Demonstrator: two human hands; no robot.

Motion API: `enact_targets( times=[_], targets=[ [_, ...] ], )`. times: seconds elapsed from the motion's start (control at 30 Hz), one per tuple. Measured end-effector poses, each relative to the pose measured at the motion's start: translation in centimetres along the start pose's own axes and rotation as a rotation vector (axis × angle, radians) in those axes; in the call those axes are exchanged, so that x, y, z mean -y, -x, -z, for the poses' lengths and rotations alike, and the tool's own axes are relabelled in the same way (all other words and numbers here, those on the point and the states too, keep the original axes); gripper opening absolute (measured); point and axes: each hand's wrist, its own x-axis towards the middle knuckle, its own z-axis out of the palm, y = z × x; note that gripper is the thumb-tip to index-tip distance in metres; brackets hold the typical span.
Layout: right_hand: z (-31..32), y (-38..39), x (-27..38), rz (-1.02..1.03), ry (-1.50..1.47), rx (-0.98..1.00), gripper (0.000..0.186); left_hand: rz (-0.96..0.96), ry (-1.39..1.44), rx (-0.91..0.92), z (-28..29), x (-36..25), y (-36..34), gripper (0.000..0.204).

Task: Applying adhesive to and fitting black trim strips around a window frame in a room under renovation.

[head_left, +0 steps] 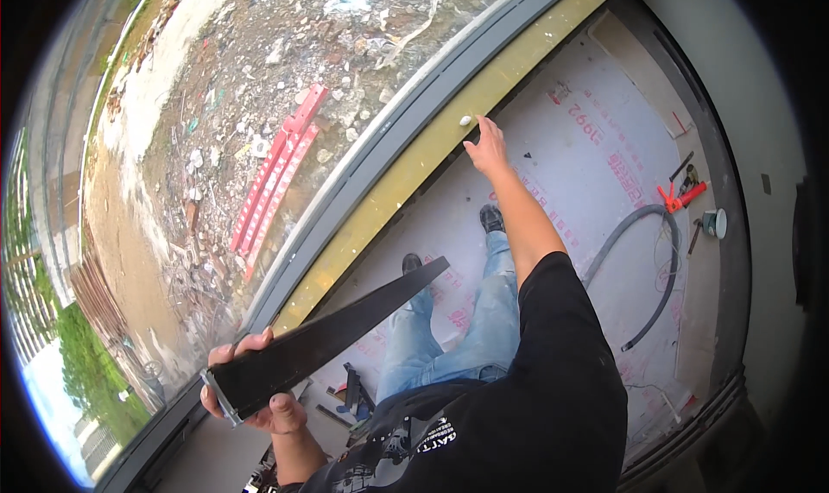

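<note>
Place: a room apparently under construction or renovation
Floor: printed sheeting [602, 196] across the centre right
Right side: hose [665, 296], red tool [691, 195] and tub [715, 224] left about on the floor
Sill [419, 167]: yellowish, white-specked, running diagonally
Outside, upper left: rubble [276, 48], red strips [275, 186]

Pink-printed floor sheeting [596, 186] lies beside a grey wall [760, 104].
</note>
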Motion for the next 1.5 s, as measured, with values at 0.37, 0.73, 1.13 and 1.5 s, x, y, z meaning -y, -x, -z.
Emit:
enact_targets(
  times=[0.37,0.73,1.13,1.5],
  targets=[
    [-3.3,-6.1,1.7,0.215,-0.069,0.367,0.033,0.177,-0.126,-0.388,-7.2,-1.0,-4.0,0.089],
    [16.1,15.1,26.1,0.538,-0.639,0.886,0.048,-0.032,-0.076,-0.487,3.1,-15.0,0.6,0.083],
    [30.6,45.1,51.3,1.234,-0.662,1.277,0.058,-0.223,0.065,-0.852,13.8,-29.3,24.2,0.085],
    [29.3,63.9,54.6,1.51,-0.567,1.455,0.054,-0.226,0.054,-0.96,18.3,-34.6,38.8,0.083]
  ],
)
